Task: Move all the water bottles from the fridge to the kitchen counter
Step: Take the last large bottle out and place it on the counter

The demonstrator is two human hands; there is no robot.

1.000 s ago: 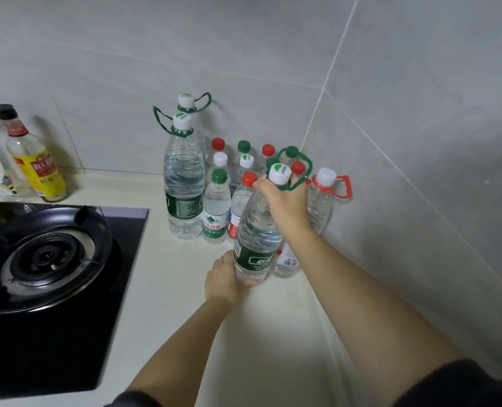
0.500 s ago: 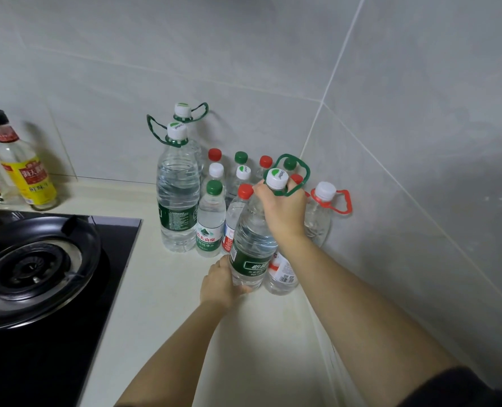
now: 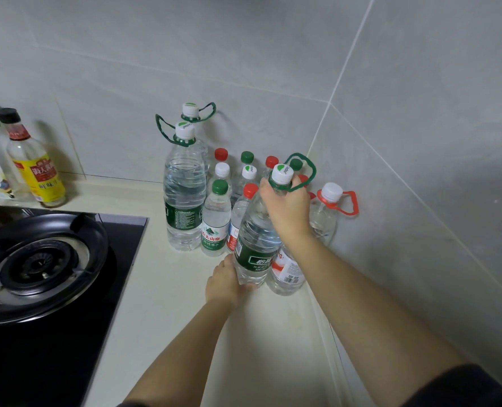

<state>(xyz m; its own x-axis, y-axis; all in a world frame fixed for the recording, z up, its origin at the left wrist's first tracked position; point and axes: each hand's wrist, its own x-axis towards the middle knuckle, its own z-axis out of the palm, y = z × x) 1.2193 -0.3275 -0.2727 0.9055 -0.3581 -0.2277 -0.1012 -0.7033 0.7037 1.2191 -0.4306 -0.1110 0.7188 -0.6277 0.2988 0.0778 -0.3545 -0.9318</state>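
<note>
The right hand (image 3: 288, 210) grips the neck of a tilted large water bottle (image 3: 255, 245), the left hand (image 3: 225, 282) cups its base, at the counter (image 3: 170, 304) corner. Just behind it crowd other bottles (image 3: 214, 218); a gas stove (image 3: 38, 259) sits well left.

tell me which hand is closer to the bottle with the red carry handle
Right. The right hand grips the neck of the green-label bottle, just left of the red-handled bottle; the left hand holds the gripped bottle's base, lower and farther off.
</note>
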